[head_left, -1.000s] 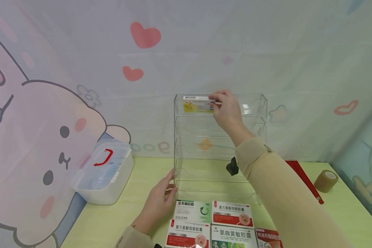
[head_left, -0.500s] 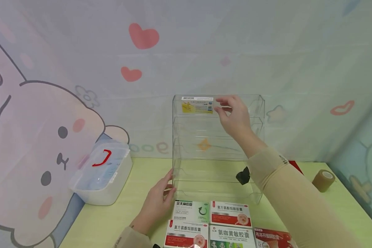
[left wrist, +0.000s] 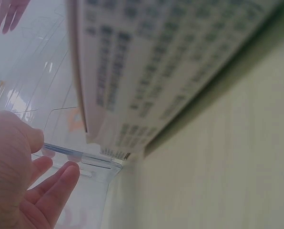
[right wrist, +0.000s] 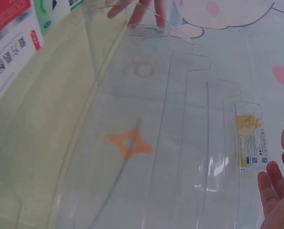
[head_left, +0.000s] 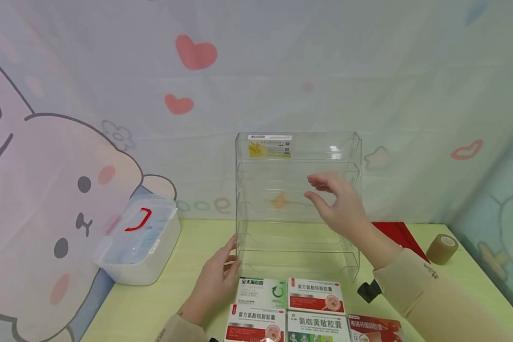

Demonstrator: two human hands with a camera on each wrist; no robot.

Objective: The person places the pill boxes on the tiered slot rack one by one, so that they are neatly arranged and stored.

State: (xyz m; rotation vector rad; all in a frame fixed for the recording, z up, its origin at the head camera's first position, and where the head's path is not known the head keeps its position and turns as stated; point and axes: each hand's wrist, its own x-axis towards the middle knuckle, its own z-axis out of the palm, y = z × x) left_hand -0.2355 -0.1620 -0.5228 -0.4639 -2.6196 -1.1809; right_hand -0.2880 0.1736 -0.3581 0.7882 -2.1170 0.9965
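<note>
Closest on the bench (head_left: 128, 311), the medicine boxes (head_left: 316, 295) have their fronts facing the person, probably so they're easy to read. Left hand (head_left: 215, 275) pinches the clear rack (head_left: 320, 147) by its side edge, I'd guess to steady it. Right hand (head_left: 339, 204) has nothing in it, fingers loosely curved before the middle tiers. The yellow-and-white box (head_left: 269, 146) stands in the top tier's left end, label out.

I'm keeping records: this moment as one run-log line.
left hand: holds rack | right hand: empty, near rack | yellow box: top tier | other boxes: in front of rack
</note>
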